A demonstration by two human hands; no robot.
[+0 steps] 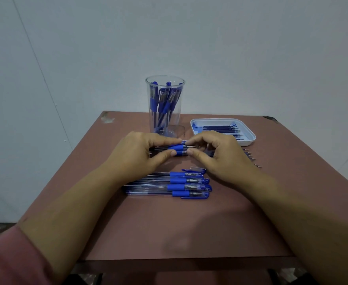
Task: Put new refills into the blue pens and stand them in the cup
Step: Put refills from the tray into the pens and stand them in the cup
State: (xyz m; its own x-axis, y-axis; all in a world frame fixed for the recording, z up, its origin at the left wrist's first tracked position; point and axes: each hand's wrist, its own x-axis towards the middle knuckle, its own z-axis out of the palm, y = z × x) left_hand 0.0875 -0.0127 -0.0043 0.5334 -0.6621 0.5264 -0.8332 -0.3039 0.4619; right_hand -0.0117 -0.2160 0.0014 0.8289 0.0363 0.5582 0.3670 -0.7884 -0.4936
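Centre frame: gripping pen (176,148) barrel in left hand (140,153), pinching its tip with right hand (220,155); best twisted gently, barrel level, clear of cup (164,103) behind.

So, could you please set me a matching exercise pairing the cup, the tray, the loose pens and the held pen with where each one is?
Things: 1 cup; 2 tray; 3 loose pens; 4 held pen.
Places: A gripped by left hand and right hand; B far right of table; C in a row nearest the person; D far middle of table.
Pairs: 1-D; 2-B; 3-C; 4-A.
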